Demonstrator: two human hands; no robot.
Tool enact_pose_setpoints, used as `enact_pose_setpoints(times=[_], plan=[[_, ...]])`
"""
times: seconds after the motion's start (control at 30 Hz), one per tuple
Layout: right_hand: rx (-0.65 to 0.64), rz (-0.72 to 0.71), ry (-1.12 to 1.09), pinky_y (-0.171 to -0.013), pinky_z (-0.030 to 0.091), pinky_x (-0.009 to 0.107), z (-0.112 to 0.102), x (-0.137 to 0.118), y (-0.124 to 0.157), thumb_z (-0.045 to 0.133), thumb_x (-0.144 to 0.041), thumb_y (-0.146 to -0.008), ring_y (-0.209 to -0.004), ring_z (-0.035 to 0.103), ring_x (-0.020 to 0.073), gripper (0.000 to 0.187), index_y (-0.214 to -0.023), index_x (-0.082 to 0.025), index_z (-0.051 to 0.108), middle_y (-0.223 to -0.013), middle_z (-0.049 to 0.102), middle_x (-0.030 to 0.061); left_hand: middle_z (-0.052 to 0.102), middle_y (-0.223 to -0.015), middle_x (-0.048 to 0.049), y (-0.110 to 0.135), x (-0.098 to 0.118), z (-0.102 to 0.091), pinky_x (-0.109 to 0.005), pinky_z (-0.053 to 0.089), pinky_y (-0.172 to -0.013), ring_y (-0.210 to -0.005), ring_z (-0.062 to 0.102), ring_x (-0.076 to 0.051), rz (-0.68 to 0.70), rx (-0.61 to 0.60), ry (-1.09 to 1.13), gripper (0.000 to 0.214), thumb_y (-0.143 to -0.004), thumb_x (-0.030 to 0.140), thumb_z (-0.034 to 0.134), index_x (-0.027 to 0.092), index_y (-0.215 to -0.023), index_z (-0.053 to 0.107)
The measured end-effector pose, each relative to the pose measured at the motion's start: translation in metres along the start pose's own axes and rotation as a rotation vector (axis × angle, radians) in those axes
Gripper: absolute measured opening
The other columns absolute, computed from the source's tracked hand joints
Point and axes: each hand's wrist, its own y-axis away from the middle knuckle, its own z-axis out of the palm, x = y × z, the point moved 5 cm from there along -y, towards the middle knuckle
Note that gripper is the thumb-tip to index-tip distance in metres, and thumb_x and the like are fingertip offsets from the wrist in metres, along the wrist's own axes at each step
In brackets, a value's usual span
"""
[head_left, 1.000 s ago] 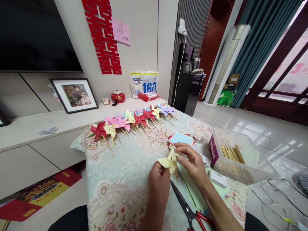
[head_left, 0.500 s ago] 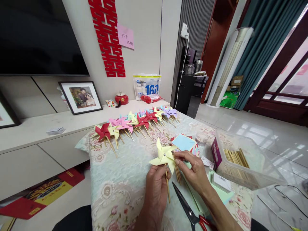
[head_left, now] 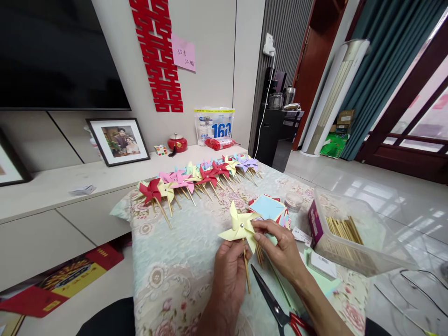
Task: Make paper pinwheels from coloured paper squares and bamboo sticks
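Observation:
A pale yellow paper pinwheel (head_left: 241, 226) on a thin wooden stick is held up over the table, a silver pin at its centre. My left hand (head_left: 230, 266) is closed round the stick just below the blades. With thumb and fingertips, my right hand (head_left: 278, 245) pinches the right-hand blade. Just below my right hand lie scissors (head_left: 273, 301) with red handles, blades pointing away from me. Several wooden sticks (head_left: 259, 255) show behind the pinwheel, partly hidden by my right hand.
Finished pinwheels (head_left: 206, 177) in several colours lie along the table's far edge. Coloured paper squares (head_left: 268, 207) and a round clear container (head_left: 294, 200) are beyond my right hand. A plastic box (head_left: 364, 252) of sticks stands at the right, near a small white box (head_left: 322, 264).
The pinwheel and both hands have shifted very slightly to the right. My grip on the stick and the blade looks the same.

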Motion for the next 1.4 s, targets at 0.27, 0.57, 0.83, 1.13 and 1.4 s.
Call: enact_pose_setpoints(times=[0.27, 0.57, 0.83, 1.13, 1.4], plan=[[-0.114, 0.230, -0.028, -0.065, 0.042, 0.026, 0.006, 0.008, 0.001, 0.057, -0.035, -0.092, -0.069, 0.056, 0.0163, 0.023, -0.079, -0.018, 0.067, -0.073, 0.065, 0.0012, 0.066, -0.081, -0.0002, -0.014, 0.003, -0.016, -0.024, 0.045, -0.069, -0.071, 0.054, -0.013, 0.067, 0.004, 0.057, 0.027, -0.056, 0.013, 0.086, 0.018, -0.078, 0.071], [-0.547, 0.373, -0.107, -0.055, 0.026, 0.024, 0.037, 0.017, 0.015, 0.058, -0.026, -0.086, -0.058, 0.036, 0.0112, 0.014, -0.083, -0.016, 0.067, -0.061, 0.042, -0.0057, 0.060, -0.070, -0.0017, -0.024, 0.009, -0.029, -0.028, 0.047, -0.070, -0.069, 0.055, -0.017, 0.214, 0.097, 0.009, 0.018, -0.062, 0.025, 0.082, 0.019, -0.065, 0.065], [-0.561, 0.379, -0.062, -0.054, 0.024, 0.025, 0.042, 0.021, 0.018, 0.059, -0.025, -0.081, -0.058, 0.034, 0.0111, 0.011, -0.073, -0.017, 0.058, -0.059, 0.039, -0.0065, 0.058, -0.067, 0.0016, -0.022, 0.013, -0.021, -0.025, 0.046, -0.069, -0.067, 0.054, -0.013, 0.218, 0.027, 0.113, 0.022, -0.058, 0.019, 0.084, 0.018, -0.065, 0.062], [-0.412, 0.434, -0.076, -0.055, 0.031, 0.026, 0.031, 0.035, 0.016, 0.058, -0.045, -0.085, -0.056, 0.040, 0.0134, 0.028, -0.074, -0.019, 0.057, -0.059, 0.042, -0.0046, 0.069, -0.104, -0.0096, -0.015, 0.010, -0.018, -0.032, 0.050, -0.079, -0.089, 0.063, -0.020, 0.066, 0.042, 0.258, 0.037, -0.053, 0.009, 0.073, 0.016, -0.089, 0.072], [-0.427, 0.486, -0.231, -0.053, 0.033, 0.027, 0.034, 0.014, -0.019, 0.071, -0.053, -0.073, -0.054, 0.044, 0.0139, 0.035, -0.070, -0.019, 0.063, -0.056, 0.050, -0.0029, 0.069, -0.095, -0.0088, -0.015, -0.004, -0.020, -0.029, 0.042, -0.070, -0.077, 0.061, -0.017, -0.009, 0.087, 0.179, 0.041, -0.052, 0.010, 0.064, 0.013, -0.092, 0.070]])
